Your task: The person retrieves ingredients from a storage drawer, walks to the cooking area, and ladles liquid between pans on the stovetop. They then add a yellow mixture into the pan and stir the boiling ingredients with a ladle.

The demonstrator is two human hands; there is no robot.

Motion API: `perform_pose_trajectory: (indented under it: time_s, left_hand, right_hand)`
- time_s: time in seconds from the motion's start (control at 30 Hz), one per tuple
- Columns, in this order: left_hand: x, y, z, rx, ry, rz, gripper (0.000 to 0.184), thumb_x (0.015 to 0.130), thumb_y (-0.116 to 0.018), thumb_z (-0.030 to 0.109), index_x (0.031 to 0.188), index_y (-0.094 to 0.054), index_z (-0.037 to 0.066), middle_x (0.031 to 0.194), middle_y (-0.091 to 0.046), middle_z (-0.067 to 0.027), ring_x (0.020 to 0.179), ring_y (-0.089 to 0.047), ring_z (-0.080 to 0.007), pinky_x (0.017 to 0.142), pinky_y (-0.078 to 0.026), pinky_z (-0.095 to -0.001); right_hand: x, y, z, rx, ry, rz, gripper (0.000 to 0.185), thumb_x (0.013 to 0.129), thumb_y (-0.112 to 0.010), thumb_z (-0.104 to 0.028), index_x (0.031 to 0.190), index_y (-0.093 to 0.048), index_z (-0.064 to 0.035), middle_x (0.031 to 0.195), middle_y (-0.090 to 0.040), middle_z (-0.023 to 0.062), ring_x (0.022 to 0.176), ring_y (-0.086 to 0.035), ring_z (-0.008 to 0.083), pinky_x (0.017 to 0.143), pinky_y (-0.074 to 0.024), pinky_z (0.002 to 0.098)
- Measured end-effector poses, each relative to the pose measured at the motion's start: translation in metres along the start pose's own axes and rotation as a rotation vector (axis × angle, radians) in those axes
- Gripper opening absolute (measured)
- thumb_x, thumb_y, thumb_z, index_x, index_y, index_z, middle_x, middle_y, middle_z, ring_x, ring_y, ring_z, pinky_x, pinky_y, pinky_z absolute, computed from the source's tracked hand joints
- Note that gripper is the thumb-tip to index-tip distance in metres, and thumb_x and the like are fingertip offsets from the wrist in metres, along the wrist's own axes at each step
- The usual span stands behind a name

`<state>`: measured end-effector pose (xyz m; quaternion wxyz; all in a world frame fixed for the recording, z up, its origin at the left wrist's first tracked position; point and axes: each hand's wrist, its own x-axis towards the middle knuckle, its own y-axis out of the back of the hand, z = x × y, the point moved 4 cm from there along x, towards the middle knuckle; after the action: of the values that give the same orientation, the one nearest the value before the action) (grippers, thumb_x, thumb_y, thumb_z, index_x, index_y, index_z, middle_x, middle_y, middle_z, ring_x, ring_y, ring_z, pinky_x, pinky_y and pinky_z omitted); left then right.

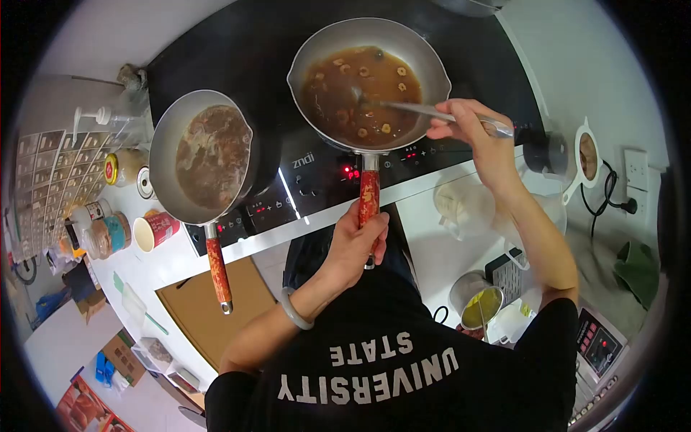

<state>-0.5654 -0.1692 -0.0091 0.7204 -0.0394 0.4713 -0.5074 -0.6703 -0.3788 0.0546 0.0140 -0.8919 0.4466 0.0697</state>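
Two pans on one black cooktop [270, 43]. The first pan [430, 68], at the upper centre of the frame, contains brown liquid [392, 72] with several pale rings, too many partly sunk to count surely. The left hand [354, 241], at centre, is closed around its single red mottled handle [369, 191]; one bracelet [296, 309] circles that wrist. The right hand [475, 133], right of the upper centre, is closed with fingers pinching one metal spoon [425, 109], whose tip is dipped in the liquid. The second pan [164, 147], at the upper left, contains murky brown liquid, its handle pointing downward. One paper cup [147, 234] stands on the white surface [162, 273], left of centre; one metal cup [458, 288] with yellow contents appears at lower right.
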Motion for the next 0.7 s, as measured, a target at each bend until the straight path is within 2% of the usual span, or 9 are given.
perform_pose_trajectory:
  time_s: [0.03, 0.07, 0.1, 0.17, 0.27, 0.37, 0.4, 0.5, 0.7]
  left_hand:
    - [0.0, 0.0, 0.0, 0.001, 0.001, 0.002, 0.045, 0.091, -0.056, 0.014, 0.131, -0.037, 0.004, 0.07, -0.049, -0.002, 0.046, -0.047, -0.0097, 0.041, -0.039, -0.0227]
    - [0.0, -0.001, 0.0, 0.004, 0.002, 0.002, 0.045, 0.091, -0.056, 0.014, 0.131, -0.037, 0.004, 0.071, -0.049, -0.002, 0.046, -0.047, -0.0097, 0.041, -0.039, -0.0227]
    - [0.0, 0.0, 0.0, 0.0, -0.003, 0.002, 0.043, 0.091, -0.056, 0.014, 0.13, -0.038, 0.004, 0.071, -0.049, -0.0019, 0.047, -0.047, -0.0096, 0.041, -0.039, -0.0227]
    - [0.0, 0.0, -0.001, -0.007, -0.014, 0.0, 0.04, 0.091, -0.056, 0.014, 0.127, -0.04, 0.005, 0.071, -0.049, -0.0019, 0.047, -0.047, -0.0094, 0.041, -0.039, -0.0227]
    - [0.0, 0.0, -0.001, 0.015, -0.01, 0.012, 0.033, 0.091, -0.056, 0.014, 0.12, -0.042, 0.005, 0.071, -0.049, -0.002, 0.047, -0.047, -0.0091, 0.041, -0.039, -0.0228]
    - [0.0, -0.001, 0.0, 0.023, -0.008, 0.018, 0.024, 0.091, -0.056, 0.014, 0.11, -0.044, 0.005, 0.071, -0.049, -0.0022, 0.047, -0.047, -0.0092, 0.041, -0.039, -0.0228]
    - [0.0, -0.002, 0.001, 0.031, -0.012, 0.022, 0.022, 0.091, -0.056, 0.014, 0.108, -0.044, 0.005, 0.071, -0.049, -0.0022, 0.047, -0.047, -0.0093, 0.041, -0.039, -0.0228]
    - [-0.001, -0.002, 0.001, 0.042, -0.018, 0.032, 0.018, 0.091, -0.056, 0.014, 0.101, -0.044, 0.006, 0.07, -0.049, -0.0023, 0.047, -0.047, -0.0096, 0.041, -0.039, -0.0228]
    - [-0.001, -0.002, 0.0, 0.032, -0.03, 0.026, 0.016, 0.09, -0.056, 0.013, 0.097, -0.044, 0.005, 0.07, -0.049, -0.0027, 0.046, -0.046, -0.0097, 0.041, -0.038, -0.0228]
  right_hand:
    - [-0.001, -0.002, -0.004, -0.05, 0.114, -0.018, 0.026, 0.095, -0.054, -0.018, 0.104, -0.063, 0.005, 0.094, -0.066, 0.0109, 0.081, -0.069, 0.0197, 0.076, -0.0525, 0.0273]
    - [-0.002, -0.006, -0.013, -0.143, 0.255, -0.018, 0.018, 0.093, -0.056, -0.011, 0.104, -0.064, 0.001, 0.091, -0.065, 0.0111, 0.078, -0.068, 0.0218, 0.077, -0.0525, 0.0284]
    - [-0.002, -0.007, -0.022, -0.38, 0.387, -0.087, 0.018, 0.09, -0.059, -0.009, 0.105, -0.063, -0.0005, 0.091, -0.064, 0.0121, 0.079, -0.068, 0.0231, 0.078, -0.0526, 0.0294]
    - [0.002, -0.01, -0.035, -0.86, 0.648, -0.225, 0.023, 0.084, -0.063, -0.006, 0.107, -0.062, -0.0036, 0.092, -0.062, 0.014, 0.081, -0.066, 0.0258, 0.08, -0.0526, 0.0313]
    - [0.013, -0.024, -0.017, -1.178, 1.144, -0.276, 0.039, 0.071, -0.068, -0.007, 0.109, -0.058, -0.0032, 0.095, -0.059, 0.0172, 0.087, -0.063, 0.0297, 0.083, -0.053, 0.0364]
    - [0.013, -0.036, 0.0, -1.32, 1.194, -0.398, 0.046, 0.067, -0.066, -0.01, 0.111, -0.056, -0.002, 0.101, -0.059, 0.0173, 0.096, -0.062, 0.0299, 0.09, -0.0503, 0.0411]
    - [0.007, -0.037, 0.006, -1.357, 1.228, -0.425, 0.043, 0.069, -0.062, -0.012, 0.11, -0.057, 0.0, 0.103, -0.059, 0.0187, 0.096, -0.062, 0.0302, 0.096, -0.0466, 0.0428]
    - [-0.017, -0.033, 0.008, -1.286, 1.221, -0.555, 0.043, 0.069, -0.06, -0.009, 0.111, -0.058, -0.0011, 0.11, -0.057, 0.0202, 0.092, -0.063, 0.0309, 0.095, -0.0483, 0.0443]
    - [-0.057, -0.009, -0.031, -1.318, 1.115, -0.703, 0.037, 0.071, -0.058, -0.012, 0.106, -0.059, 0.0001, 0.102, -0.06, 0.0186, 0.093, -0.063, 0.0274, 0.095, -0.0467, 0.0446]
